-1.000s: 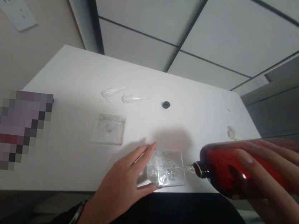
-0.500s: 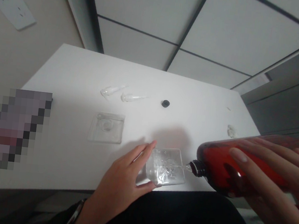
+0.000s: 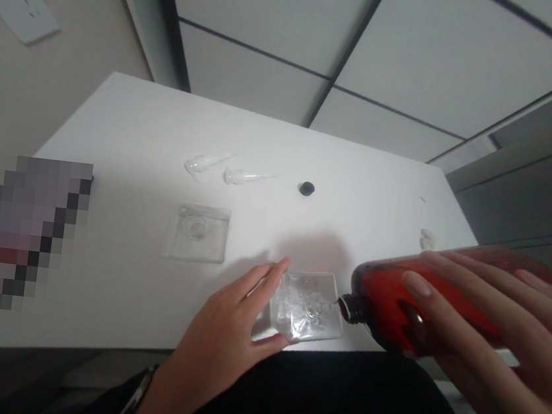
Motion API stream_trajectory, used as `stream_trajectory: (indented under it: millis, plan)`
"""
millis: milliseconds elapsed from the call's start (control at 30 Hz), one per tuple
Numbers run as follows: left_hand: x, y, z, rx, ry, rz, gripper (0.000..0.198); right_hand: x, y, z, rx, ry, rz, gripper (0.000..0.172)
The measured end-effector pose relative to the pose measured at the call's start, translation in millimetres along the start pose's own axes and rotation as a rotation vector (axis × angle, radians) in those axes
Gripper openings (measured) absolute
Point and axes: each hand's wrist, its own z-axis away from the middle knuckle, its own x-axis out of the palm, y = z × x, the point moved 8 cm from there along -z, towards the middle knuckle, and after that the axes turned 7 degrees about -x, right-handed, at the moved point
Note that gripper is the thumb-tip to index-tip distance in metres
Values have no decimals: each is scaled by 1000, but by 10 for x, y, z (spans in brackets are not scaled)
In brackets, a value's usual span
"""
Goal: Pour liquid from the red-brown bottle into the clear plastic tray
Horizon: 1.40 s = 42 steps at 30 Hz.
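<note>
A clear square container (image 3: pixel 317 305) lies near the table's front edge. My left hand (image 3: pixel 236 315) grips its left side, thumb at the front edge and fingers at the back. From the right, my right hand (image 3: pixel 491 331) holds a large red-brown bottle (image 3: pixel 390 293) tipped on its side. The bottle's open black-threaded mouth is at the container's right rim, with a little clear liquid visible between them. Ripples and glare show inside the container. Left of it sits a second clear square container (image 3: pixel 203 235) with a round form in it.
On the white table (image 3: pixel 112 281) lie two clear tapered pieces (image 3: pixel 208 163), (image 3: pixel 247 177), a black cap (image 3: pixel 306 188) and a small clear item (image 3: pixel 428 239) behind the bottle. A pixelated object (image 3: pixel 19 231) is at the left edge.
The bottle and my right hand have moved slightly left, bringing the mouth closer to the container. The visible stream is shorter. My left hand keeps its grip.
</note>
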Motion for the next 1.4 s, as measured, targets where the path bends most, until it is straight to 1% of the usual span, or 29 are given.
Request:
stream_trajectory:
  millis: [100, 300, 433, 633, 800, 967, 1133, 1400]
  plan:
    - [-6, 8, 2, -3, 2, 16, 96, 0, -25, -44, -19, 9, 3, 85]
    - [-11, 13, 7, -1, -4, 28, 95, 14, -44, -68, -35, 5, 11, 80]
    - [-20, 16, 2, -4, -2, 31, 97, 17, -60, -74, -46, -2, 18, 81]
    - [-19, 23, -1, -9, 2, 32, 94, 13, -44, -55, -27, -26, 32, 81]
    - [-23, 27, -3, 4, 5, 45, 96, 11, -13, -19, 10, -46, 37, 83]
    - [-18, 30, -11, -1, 8, 35, 96, 2, -17, -14, -1, -59, 50, 82]
    - [-14, 35, -8, 1, 0, 25, 96, -40, -20, -23, -28, -73, 58, 79]
    - [-20, 27, -5, 1, 0, 27, 96, -39, -20, -56, -28, -106, 71, 78]
